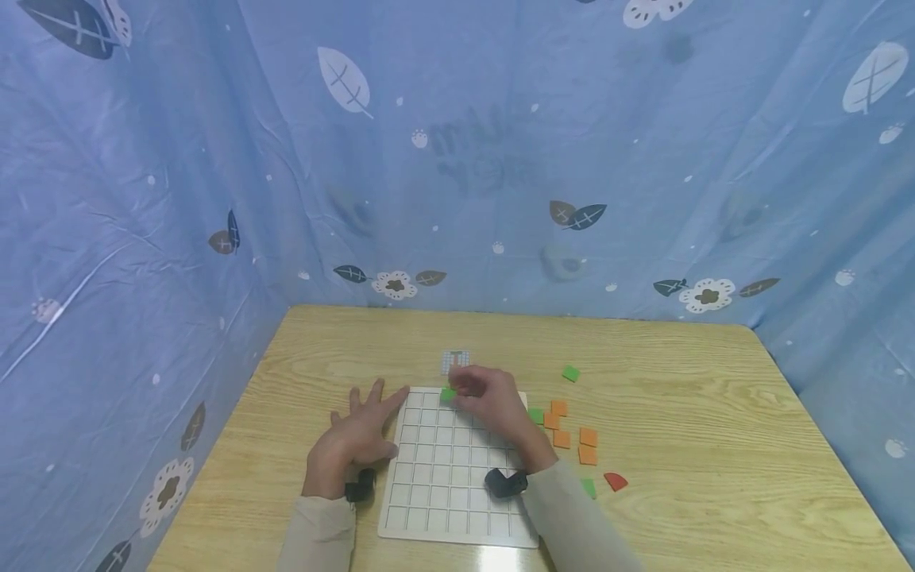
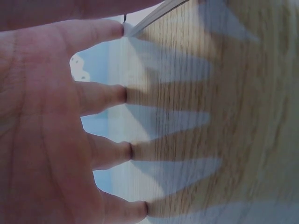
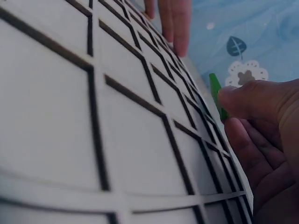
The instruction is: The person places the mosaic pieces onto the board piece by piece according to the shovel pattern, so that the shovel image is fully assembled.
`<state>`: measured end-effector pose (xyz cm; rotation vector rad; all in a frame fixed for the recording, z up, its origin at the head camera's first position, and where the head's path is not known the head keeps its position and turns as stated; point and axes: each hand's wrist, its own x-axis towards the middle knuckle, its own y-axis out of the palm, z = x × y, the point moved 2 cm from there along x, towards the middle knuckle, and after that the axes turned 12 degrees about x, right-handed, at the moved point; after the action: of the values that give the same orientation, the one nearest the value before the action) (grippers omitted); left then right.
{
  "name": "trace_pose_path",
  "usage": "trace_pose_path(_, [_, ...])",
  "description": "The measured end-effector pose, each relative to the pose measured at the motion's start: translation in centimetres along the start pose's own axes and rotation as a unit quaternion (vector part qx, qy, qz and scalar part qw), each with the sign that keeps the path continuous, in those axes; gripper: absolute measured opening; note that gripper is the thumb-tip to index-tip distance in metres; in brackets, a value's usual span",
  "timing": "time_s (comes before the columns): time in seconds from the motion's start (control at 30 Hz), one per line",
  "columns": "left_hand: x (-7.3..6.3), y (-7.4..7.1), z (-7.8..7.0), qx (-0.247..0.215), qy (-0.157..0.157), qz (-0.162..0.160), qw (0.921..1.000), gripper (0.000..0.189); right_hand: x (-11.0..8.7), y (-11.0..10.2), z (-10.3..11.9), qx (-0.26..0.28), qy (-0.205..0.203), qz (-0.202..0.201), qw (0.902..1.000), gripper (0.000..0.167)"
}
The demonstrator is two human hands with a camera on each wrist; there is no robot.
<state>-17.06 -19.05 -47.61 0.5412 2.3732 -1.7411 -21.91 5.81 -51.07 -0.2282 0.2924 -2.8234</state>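
A white grid board (image 1: 418, 496) with raised square cells lies on the table. Over its far row my right hand (image 1: 495, 403) pinches a green square tile (image 3: 217, 95) between thumb and fingers; the tile (image 1: 447, 395) stands tilted in the right wrist view. With fingers spread, my left hand (image 1: 360, 435) rests at the board's left edge, its index finger by the far left corner. In the left wrist view its fingertips (image 2: 119, 94) press on the wood. Beyond the board lies a small pattern card (image 1: 456, 357), partly covered by the right hand.
To the board's right lie several orange square tiles (image 1: 588, 455), a few green tiles (image 1: 570, 373) and a red quarter-circle piece (image 1: 615, 481). One green tile (image 1: 588, 488) is partly behind the right sleeve. Blue patterned curtains (image 1: 500, 159) hang around the wooden table (image 1: 686, 429).
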Motion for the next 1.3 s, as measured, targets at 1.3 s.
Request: trace_pose_path(1.3, [0.0,0.0,0.0,0.000,-0.002,0.002,1.0000,0.099,-0.5,-0.8,0.9,-0.076,-0.014,0.021,0.9968,0.042])
